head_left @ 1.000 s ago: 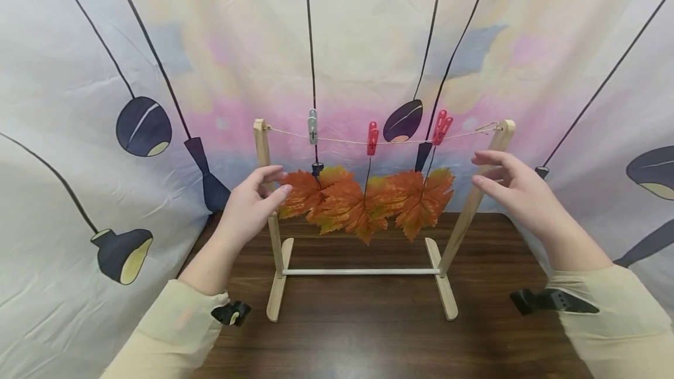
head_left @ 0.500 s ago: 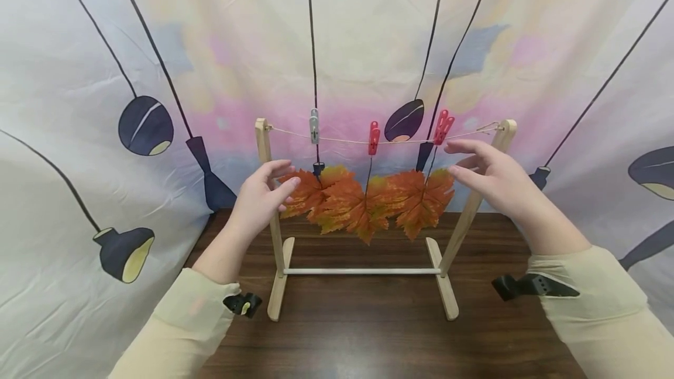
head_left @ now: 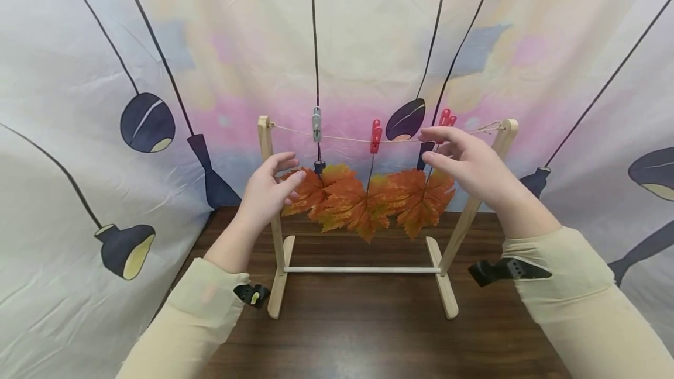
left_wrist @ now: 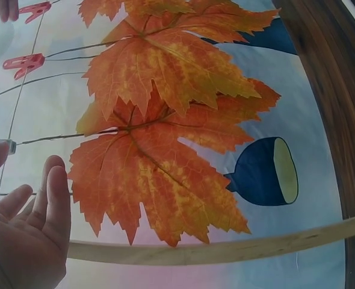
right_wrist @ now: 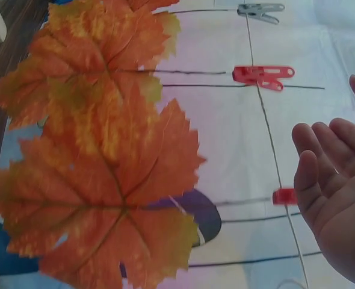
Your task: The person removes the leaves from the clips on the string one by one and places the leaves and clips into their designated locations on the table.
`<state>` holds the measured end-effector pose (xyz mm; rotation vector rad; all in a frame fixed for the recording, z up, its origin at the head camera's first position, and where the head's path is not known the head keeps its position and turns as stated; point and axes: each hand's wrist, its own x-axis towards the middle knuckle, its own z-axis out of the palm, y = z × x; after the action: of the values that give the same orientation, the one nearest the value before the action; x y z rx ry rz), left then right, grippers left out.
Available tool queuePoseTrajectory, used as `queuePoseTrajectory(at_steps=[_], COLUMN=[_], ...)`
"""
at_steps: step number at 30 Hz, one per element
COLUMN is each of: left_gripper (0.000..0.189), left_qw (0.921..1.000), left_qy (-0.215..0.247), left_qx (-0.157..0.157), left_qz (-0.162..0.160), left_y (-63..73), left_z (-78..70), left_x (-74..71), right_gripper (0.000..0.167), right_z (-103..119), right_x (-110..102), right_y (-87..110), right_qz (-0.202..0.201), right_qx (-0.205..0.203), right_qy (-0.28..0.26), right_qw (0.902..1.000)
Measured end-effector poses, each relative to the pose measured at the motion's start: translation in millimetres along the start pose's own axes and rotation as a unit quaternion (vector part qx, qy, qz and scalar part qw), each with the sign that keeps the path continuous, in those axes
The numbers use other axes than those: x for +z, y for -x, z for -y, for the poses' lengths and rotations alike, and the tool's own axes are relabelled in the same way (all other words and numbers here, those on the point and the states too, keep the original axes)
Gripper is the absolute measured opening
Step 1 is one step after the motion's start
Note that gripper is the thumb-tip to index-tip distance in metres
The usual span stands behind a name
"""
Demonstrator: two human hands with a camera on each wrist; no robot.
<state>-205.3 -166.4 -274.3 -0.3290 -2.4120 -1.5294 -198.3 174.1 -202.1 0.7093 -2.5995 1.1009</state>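
Three orange artificial maple leaves [head_left: 363, 203] hang in a row by thin dark stems. A grey clothespin [head_left: 316, 125] on the left and a red clothespin [head_left: 375, 137] in the middle grip the string [head_left: 344, 138]. The right red clothespin [head_left: 446, 119] is partly covered by my right hand [head_left: 471, 165], which holds nothing, its fingers loosely bent in front of the line. My left hand [head_left: 271, 189], also holding nothing, overlaps the left leaf's edge in the head view. In the left wrist view its fingers [left_wrist: 56, 201] are relaxed beside the nearest leaf [left_wrist: 147, 180].
The string runs between two wooden posts [head_left: 265, 139] of a small stand with flat wooden feet [head_left: 447, 297] and a white crossbar [head_left: 363, 269]. It stands on a dark wooden table [head_left: 347, 338]. A printed cloth [head_left: 363, 34] with lamp drawings hangs behind and at the sides.
My right hand has moved left and slightly up, from beside the right post to in front of the right red clothespin. My left hand has shifted a little right and up. The leaves hang as before.
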Motion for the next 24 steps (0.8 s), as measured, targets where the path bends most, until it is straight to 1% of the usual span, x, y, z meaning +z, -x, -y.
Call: queuePoseTrajectory(at_steps=[6, 15, 21, 24], left_gripper=[0.052, 0.049, 0.047, 0.047], left_qw=[0.9991, 0.9975, 0.9963, 0.9955], left_qy=[0.038, 0.065, 0.081, 0.089], left_qx=[-0.017, -0.027, -0.028, -0.031], left_qz=[-0.003, 0.003, -0.004, -0.008], left_y=[-5.3, -11.0, -17.8, -20.9], left_z=[0.4, -4.2, -8.6, -10.2], left_x=[7.8, 21.3, 29.9, 34.3], right_gripper=[0.046, 0.045, 0.049, 0.050], right_z=[10, 18, 24, 28], right_x=[7, 15, 24, 29], right_y=[-10.4, -21.1, -30.2, -34.1], right_qz=[0.015, 0.043, 0.062, 0.066], right_qx=[0.004, 0.006, -0.009, -0.016], right_qy=[-0.018, -0.056, -0.076, -0.078], right_qw=[0.9997, 0.9975, 0.9951, 0.9946])
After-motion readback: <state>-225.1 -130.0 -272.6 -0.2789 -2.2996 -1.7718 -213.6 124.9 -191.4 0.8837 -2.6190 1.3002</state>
